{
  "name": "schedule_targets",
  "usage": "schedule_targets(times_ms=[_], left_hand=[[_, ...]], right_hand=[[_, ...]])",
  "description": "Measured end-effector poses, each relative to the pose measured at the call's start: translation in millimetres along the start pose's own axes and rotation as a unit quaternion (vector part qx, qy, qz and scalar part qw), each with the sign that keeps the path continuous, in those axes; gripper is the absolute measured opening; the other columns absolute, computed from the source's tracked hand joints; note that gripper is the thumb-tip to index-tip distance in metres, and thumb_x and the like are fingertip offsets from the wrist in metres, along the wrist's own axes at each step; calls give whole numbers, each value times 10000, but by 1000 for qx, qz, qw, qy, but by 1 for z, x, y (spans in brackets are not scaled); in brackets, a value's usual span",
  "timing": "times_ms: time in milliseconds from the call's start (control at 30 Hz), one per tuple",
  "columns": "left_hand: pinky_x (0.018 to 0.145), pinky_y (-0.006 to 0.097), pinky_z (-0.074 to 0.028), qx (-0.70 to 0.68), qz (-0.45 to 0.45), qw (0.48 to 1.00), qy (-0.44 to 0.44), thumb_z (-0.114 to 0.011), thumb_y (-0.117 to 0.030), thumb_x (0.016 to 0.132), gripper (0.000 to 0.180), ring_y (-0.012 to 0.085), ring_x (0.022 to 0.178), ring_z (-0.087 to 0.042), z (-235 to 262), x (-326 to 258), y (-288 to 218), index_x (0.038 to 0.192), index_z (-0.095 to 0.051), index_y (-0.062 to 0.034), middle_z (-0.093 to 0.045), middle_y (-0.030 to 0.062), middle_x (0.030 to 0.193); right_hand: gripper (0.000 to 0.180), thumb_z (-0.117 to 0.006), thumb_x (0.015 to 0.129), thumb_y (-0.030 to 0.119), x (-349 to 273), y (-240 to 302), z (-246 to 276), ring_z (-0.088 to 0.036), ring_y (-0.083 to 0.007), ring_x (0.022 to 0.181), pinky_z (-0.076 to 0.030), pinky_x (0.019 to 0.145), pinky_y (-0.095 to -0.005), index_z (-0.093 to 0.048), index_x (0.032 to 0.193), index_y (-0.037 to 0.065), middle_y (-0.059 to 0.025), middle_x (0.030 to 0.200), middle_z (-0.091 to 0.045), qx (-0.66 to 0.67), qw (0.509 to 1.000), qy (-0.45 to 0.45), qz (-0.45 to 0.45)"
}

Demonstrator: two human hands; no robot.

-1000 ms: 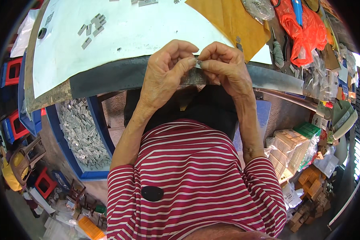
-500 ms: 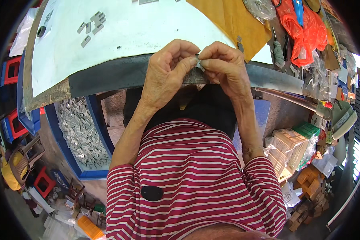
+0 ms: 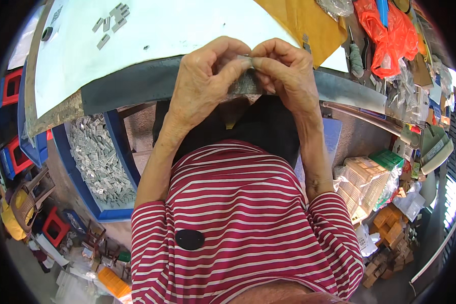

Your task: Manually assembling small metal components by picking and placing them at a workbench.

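Observation:
Over the front edge of the workbench, my left hand (image 3: 200,81) and my right hand (image 3: 291,73) meet fingertip to fingertip. Thumb and forefinger of each are closed on one small grey metal piece (image 3: 250,60), mostly covered by the fingertips. Further left, several similar grey metal pieces (image 3: 103,41) lie on a white sheet (image 3: 187,30) that covers the benchtop. A dark strip (image 3: 131,83) runs along the bench edge below my hands.
Below the bench on the left, a blue bin (image 3: 116,216) holds many small metal pieces (image 3: 101,157). Brown paper (image 3: 309,25), a red plastic bag (image 3: 387,43) and a tool with a wrapped handle (image 3: 355,60) lie at the right. Crates (image 3: 365,182) stand on the floor.
My joined hands appear slightly higher and the bench scene has shifted a little in view. The metal piece shows less between my fingertips than before.

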State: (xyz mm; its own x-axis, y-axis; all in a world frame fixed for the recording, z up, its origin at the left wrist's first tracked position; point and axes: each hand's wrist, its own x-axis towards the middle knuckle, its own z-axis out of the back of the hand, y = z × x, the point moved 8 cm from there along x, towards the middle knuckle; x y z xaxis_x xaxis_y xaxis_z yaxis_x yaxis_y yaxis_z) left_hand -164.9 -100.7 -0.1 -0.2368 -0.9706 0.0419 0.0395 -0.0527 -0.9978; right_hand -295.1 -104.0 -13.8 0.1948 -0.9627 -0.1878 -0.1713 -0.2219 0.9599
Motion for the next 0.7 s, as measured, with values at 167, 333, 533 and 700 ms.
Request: schedule_targets(times_ms=[167, 333, 533, 700], left_hand=[[593, 159, -457, 75, 17, 996, 55, -606, -66, 812, 204, 53, 683, -565, -1, -3, -6, 1013, -606, -34, -599, 6, 758], [591, 189, -470, 166, -50, 984, 39, -623, -56, 790, 199, 68, 648, -570, -1, 0, -18, 985, -613, -21, -608, 23, 742], [579, 207, -459, 185, -76, 979, 24, -619, -35, 782, 174, 82, 635, -569, -1, 1, -21, 950, -602, 5, -612, 47, 725], [540, 229, -430, 159, -81, 984, -5, -640, -18, 742, 182, 117, 587, -531, 1, 4, -21, 916, -595, 13, -563, 70, 682]], right_hand=[[86, -605, 771, 31, 1, 1, 2, -477, -38, 489, -356, 412, -162, -603, 837, -24, -11, 595, -540, 10, 1000, 19, -14], [86, -600, 775, 38, 0, 6, 3, -472, -33, 496, -345, 415, -157, -608, 842, -17, 1, 593, -532, -27, 999, 21, -18], [95, -587, 797, 60, -1, 7, 4, -492, -36, 490, -379, 428, -162, -612, 867, 0, -2, 582, -543, -74, 997, 19, -22], [113, -576, 820, 88, -6, 21, 15, -509, -37, 499, -393, 438, -165, -608, 885, 1, 1, 588, -557, -144, 989, -25, 25]])
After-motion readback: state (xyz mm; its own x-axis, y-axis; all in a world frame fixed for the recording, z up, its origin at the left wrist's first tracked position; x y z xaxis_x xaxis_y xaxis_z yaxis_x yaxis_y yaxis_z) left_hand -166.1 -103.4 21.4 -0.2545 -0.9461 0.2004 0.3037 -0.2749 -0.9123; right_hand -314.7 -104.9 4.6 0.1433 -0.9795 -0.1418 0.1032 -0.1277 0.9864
